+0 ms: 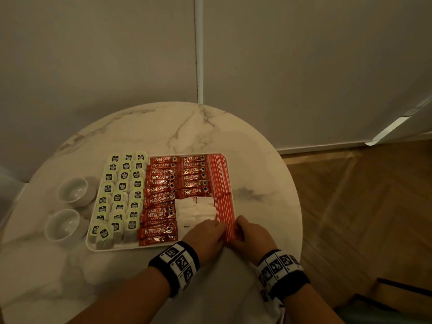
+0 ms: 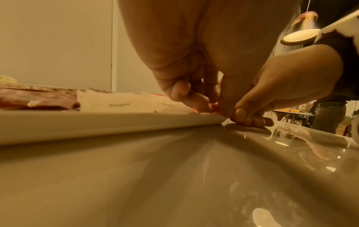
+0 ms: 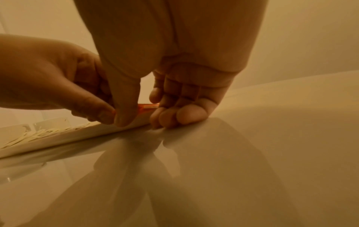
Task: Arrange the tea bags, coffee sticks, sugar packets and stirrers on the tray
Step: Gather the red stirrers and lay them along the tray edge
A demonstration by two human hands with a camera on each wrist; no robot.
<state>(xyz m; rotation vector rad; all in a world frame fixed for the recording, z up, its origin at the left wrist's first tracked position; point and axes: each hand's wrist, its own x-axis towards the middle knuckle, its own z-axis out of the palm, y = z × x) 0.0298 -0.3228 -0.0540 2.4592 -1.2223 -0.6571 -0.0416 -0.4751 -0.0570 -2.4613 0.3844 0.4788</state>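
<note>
Both hands (image 1: 205, 235) (image 1: 252, 235) curled, pinching near ends of red-striped stirrers (image 1: 222, 195) along right edge of tray (image 1: 112, 250). Likely risk: uneven squeeze fanning the row, or nudging sugar packets (image 1: 196, 210) just beside; loose paper sleeves sliding over the low rim.

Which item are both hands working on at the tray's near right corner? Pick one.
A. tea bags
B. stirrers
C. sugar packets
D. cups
B: the left hand and right hand meet at the near end of the red-striped stirrers along the right edge of the tray.
</note>
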